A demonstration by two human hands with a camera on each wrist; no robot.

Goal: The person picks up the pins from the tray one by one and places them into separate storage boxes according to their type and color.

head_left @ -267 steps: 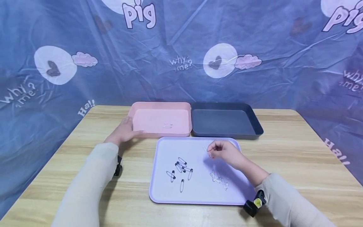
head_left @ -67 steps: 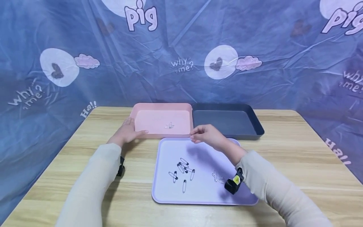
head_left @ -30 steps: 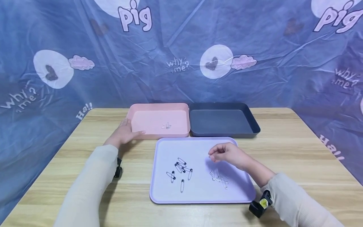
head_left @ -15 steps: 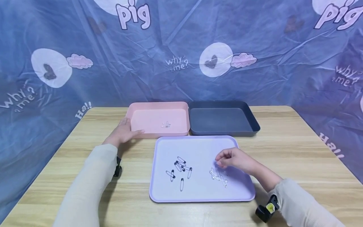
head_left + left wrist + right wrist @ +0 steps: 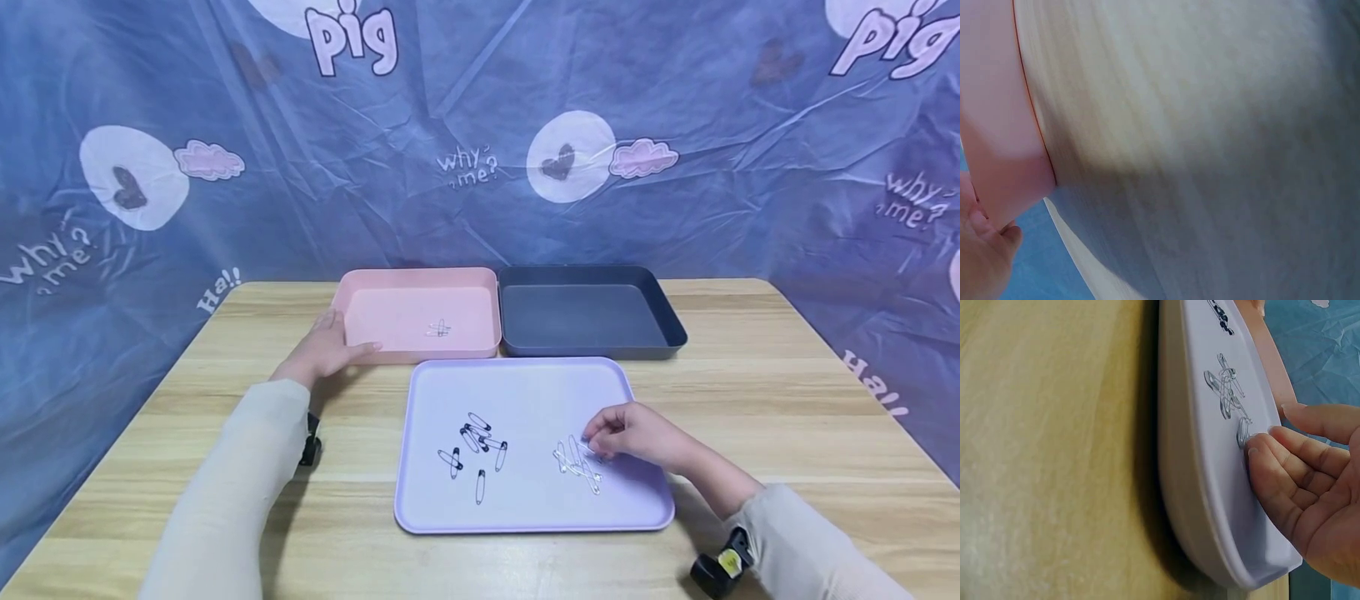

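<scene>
Across the left front corner of the pink tray (image 5: 420, 312) my left hand (image 5: 318, 350) holds on, thumb at the front rim and fingers along the side. My right hand (image 5: 633, 433) is low over the lilac tray (image 5: 517, 383), fingertips at a silver safety pin (image 5: 1243, 432) beside the loose pile. Its thumb and fingers are partly bent, and no firm pinch shows. That pile of silver safety pins (image 5: 576, 471) lies right of several black-headed safety pins (image 5: 480, 487). Several silver pins (image 5: 438, 330) lie in the pink tray.
A dark grey tray (image 5: 588, 317) stands against the pink one's right side, behind the lilac tray. All three are on a wooden table (image 5: 757, 392). Blue printed cloth (image 5: 375, 167) hangs behind.
A silver safety pin was added in the pink tray between the first two views. The right hand has since come back from the pink tray and lowered rightward to the silver pile. The left hand stays.
</scene>
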